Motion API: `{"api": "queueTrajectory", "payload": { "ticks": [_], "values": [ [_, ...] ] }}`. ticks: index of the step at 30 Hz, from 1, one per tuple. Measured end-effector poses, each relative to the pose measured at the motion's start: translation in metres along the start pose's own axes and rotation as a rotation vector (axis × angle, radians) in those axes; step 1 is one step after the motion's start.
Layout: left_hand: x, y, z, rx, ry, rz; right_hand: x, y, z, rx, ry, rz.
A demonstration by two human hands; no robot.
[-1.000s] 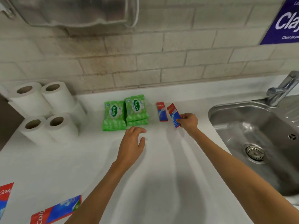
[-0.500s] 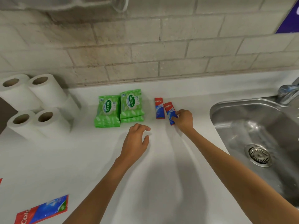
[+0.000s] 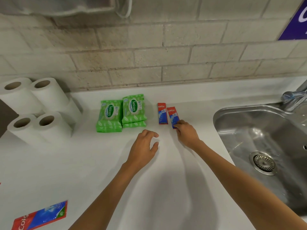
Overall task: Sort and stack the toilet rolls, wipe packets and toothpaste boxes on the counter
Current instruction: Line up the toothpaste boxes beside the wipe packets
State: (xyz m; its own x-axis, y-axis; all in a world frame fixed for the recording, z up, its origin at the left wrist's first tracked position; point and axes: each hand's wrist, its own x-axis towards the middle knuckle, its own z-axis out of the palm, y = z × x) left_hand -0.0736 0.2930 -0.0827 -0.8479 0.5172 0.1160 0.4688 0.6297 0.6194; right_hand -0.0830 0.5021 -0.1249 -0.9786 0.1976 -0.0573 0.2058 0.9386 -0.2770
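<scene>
Two red and blue toothpaste boxes lie side by side near the back of the white counter [image 3: 99, 163]: one straight [image 3: 162, 113], the other slightly tilted [image 3: 172, 116]. My right hand [image 3: 186, 133] pinches the near end of the tilted box. My left hand [image 3: 144, 146] hovers over the counter with loosely curled fingers, holding nothing. Two stacks of green wipe packets [image 3: 109, 116] [image 3: 134, 110] sit left of the boxes. White toilet rolls [image 3: 39, 113] stand stacked at the far left. Another toothpaste box [image 3: 41, 214] lies at the near left corner.
A steel sink [image 3: 265, 146] with a drain and a tap [image 3: 295, 97] fills the right side. A brick wall [image 3: 166, 55] runs behind the counter, with a purple sign [image 3: 297, 24] at the upper right.
My right hand has slid its toothpaste box left, up beside the straight one. The left hand has barely moved. The camera has tilted a little.
</scene>
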Motion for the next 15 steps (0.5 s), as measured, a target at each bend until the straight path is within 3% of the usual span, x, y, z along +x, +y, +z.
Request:
{"api": "queueTrajectory", "payload": {
  "ticks": [15],
  "values": [
    [0.000, -0.015, -0.006, 0.000, -0.009, -0.033, 0.018, -0.010, 0.000, 0.055, -0.053, -0.012]
  ]
}}
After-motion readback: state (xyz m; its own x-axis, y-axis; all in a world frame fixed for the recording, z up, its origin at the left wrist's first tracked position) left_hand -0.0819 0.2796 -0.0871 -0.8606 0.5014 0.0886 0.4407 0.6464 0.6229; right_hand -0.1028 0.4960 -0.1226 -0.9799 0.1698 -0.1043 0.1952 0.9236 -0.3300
